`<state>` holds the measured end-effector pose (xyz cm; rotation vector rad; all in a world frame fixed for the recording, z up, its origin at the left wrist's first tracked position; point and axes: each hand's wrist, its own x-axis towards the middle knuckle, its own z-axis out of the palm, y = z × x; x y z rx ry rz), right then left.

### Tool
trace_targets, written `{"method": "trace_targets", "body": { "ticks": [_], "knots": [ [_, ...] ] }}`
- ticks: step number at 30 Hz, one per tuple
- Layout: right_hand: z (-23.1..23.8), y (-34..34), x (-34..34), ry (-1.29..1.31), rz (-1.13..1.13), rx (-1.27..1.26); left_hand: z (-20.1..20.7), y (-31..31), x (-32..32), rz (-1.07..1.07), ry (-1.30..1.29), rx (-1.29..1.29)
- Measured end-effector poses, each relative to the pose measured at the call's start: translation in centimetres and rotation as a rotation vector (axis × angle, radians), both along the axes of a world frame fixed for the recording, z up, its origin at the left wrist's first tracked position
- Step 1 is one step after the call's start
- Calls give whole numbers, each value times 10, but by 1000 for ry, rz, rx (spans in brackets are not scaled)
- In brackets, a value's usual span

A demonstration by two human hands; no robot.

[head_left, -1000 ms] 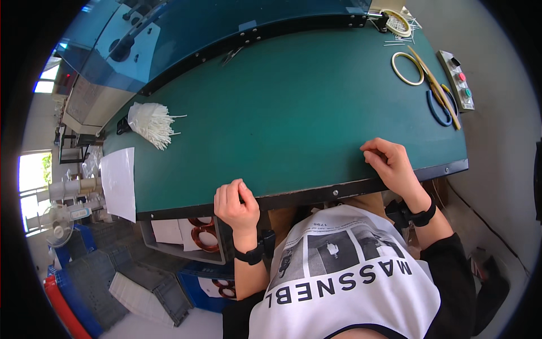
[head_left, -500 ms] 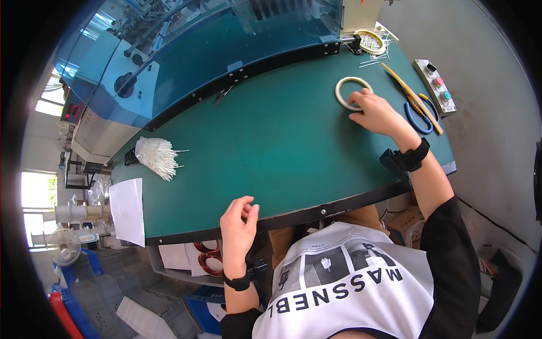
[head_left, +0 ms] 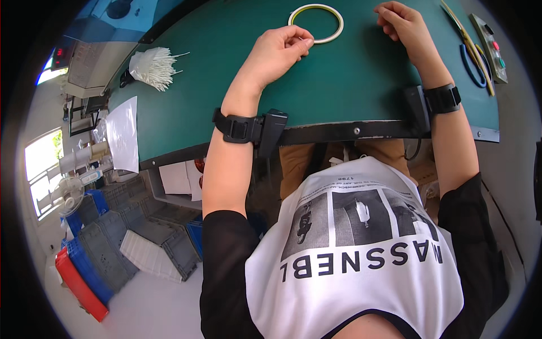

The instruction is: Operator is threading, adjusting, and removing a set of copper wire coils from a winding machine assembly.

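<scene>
A cream ring with a yellow-green inner side is at the far middle of the green table. My left hand is closed on its near left edge, thumb and fingers pressed together there. To the right of the ring, apart from it, my right hand is over the table with fingers loosely bent and somewhat apart. I see nothing held in it. Both wrists wear black straps with a small black box.
A bundle of white ties in a clear bag lies at the left, with a white sheet nearer the edge. Blue-handled scissors and a button box are at the right. Grey crates stand on the floor at lower left.
My left hand has moved from the near table edge up to the ring. My right hand has let go of the ring, which now lies further left between both hands. The view has shifted.
</scene>
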<state>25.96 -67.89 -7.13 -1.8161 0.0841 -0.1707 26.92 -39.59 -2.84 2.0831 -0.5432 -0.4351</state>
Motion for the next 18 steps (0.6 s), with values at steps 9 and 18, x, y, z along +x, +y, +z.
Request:
{"method": "trace_targets", "body": {
  "ticks": [9,18],
  "knots": [
    [23,28,-12,93,-60,35,-14,2,-1,27,-73,20],
    [16,24,-14,54,-63,31,14,21,-109,73,-408,38]
  ]
}}
